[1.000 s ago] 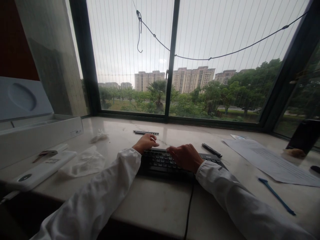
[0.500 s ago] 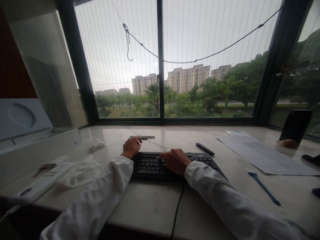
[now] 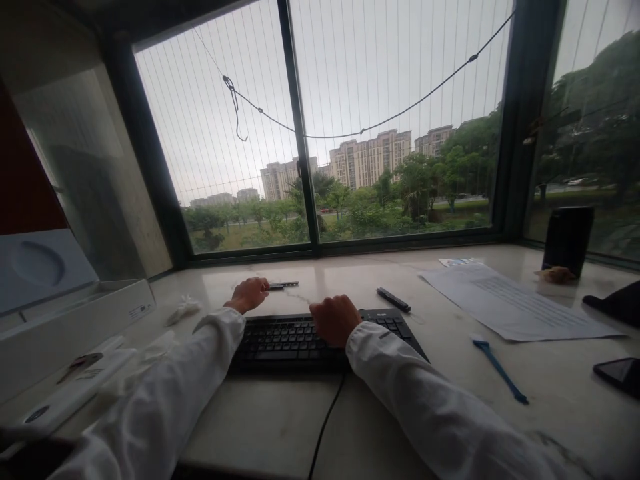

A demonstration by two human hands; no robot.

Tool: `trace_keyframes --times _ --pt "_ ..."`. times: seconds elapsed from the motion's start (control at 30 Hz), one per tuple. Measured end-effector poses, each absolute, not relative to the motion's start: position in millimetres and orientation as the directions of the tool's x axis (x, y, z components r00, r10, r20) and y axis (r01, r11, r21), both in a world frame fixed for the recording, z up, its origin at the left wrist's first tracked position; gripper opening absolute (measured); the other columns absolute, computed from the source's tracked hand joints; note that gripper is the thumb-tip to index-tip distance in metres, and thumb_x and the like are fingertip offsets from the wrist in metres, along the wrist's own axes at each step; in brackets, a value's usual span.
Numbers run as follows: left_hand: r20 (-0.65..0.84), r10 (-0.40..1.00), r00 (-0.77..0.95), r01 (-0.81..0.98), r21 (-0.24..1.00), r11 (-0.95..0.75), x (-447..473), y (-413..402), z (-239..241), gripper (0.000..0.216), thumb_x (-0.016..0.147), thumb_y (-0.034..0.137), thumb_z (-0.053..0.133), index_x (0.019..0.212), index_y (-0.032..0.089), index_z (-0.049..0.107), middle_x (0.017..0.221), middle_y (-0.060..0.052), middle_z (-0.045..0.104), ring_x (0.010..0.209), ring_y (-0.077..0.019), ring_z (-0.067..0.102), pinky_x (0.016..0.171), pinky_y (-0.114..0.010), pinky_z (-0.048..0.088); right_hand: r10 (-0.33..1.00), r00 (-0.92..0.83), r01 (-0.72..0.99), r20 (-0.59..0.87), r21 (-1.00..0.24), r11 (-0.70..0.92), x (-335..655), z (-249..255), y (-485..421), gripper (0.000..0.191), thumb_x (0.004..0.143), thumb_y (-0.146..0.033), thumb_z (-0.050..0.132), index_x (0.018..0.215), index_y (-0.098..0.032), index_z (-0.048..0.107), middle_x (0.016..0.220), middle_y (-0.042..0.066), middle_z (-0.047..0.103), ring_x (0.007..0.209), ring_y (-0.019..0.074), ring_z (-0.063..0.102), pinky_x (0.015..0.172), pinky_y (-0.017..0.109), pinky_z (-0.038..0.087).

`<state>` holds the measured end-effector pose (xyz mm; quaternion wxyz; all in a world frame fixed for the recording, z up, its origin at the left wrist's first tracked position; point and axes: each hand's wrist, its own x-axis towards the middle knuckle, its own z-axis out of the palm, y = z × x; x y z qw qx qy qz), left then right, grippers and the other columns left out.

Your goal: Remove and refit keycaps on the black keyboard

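A black keyboard (image 3: 280, 347) lies in front of me on the pale marble-like sill. My left hand (image 3: 249, 295) is beyond its upper left edge, fingers closed at the near end of a thin dark strip (image 3: 284, 285); the fingers cover that end. Over the keys right of the middle is my right hand (image 3: 336, 320), its fingers curled together. Anything between those fingers is hidden. A dark pen-like tool (image 3: 393, 299) rests behind the keyboard's right part.
At right are printed paper (image 3: 515, 303), a blue tool (image 3: 500, 371), a phone (image 3: 620, 375) and a black cylinder (image 3: 568, 240). Crumpled plastic (image 3: 183, 310), a white box (image 3: 125, 303) and a printed white package (image 3: 70, 383) lie left. The keyboard cable (image 3: 327, 423) runs toward me.
The view has turned and tilted slightly. My left hand has moved forward onto the strip's end. My right hand's extended finger has curled in, and the hand has lifted a little.
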<state>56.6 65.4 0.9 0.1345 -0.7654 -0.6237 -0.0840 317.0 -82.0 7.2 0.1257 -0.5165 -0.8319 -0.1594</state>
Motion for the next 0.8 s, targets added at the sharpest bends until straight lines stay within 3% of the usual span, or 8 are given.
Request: trace_keyframes --times 0.23,0.53,0.8 --pt "0.265 0.907 0.327 0.930 -0.263 -0.258 86.1 104.5 -1.9 0.022 0.077 0.031 0.055 0.093 0.024 0.068 0.105 -0.008 0.065 0.096 -0.0244 0.059 0.083 -0.035 0.042 0.796 -0.466 0.882 0.385 0.130 0.453 319.6 5.2 -79.6 0.025 0.082 -0.020 0.044 0.086 -0.018 0.068 0.082 0.012 0.070 0.077 0.0231 0.066 0.065 0.032 0.043" --pt "0.243 0.884 0.398 0.886 -0.353 -0.302 98.3 124.6 -14.4 0.025 0.080 0.023 0.046 0.086 0.013 0.068 0.095 -0.015 0.066 0.089 -0.0263 0.061 0.078 -0.037 0.044 0.800 -0.455 0.888 0.392 0.130 0.441 324.2 2.7 -73.3 0.024 0.081 -0.019 0.045 0.083 -0.017 0.068 0.079 0.011 0.070 0.075 0.0226 0.066 0.062 0.031 0.044" --pt "0.293 0.852 0.434 0.887 -0.303 -0.348 102.8 99.4 4.3 0.022 0.081 0.029 0.049 0.087 0.023 0.069 0.097 -0.005 0.067 0.086 -0.0195 0.061 0.075 -0.029 0.042 0.810 -0.455 0.889 0.369 0.133 0.438 325.5 2.8 -73.7 0.024 0.083 -0.020 0.044 0.085 -0.016 0.068 0.082 0.012 0.070 0.078 0.0223 0.066 0.064 0.031 0.044"
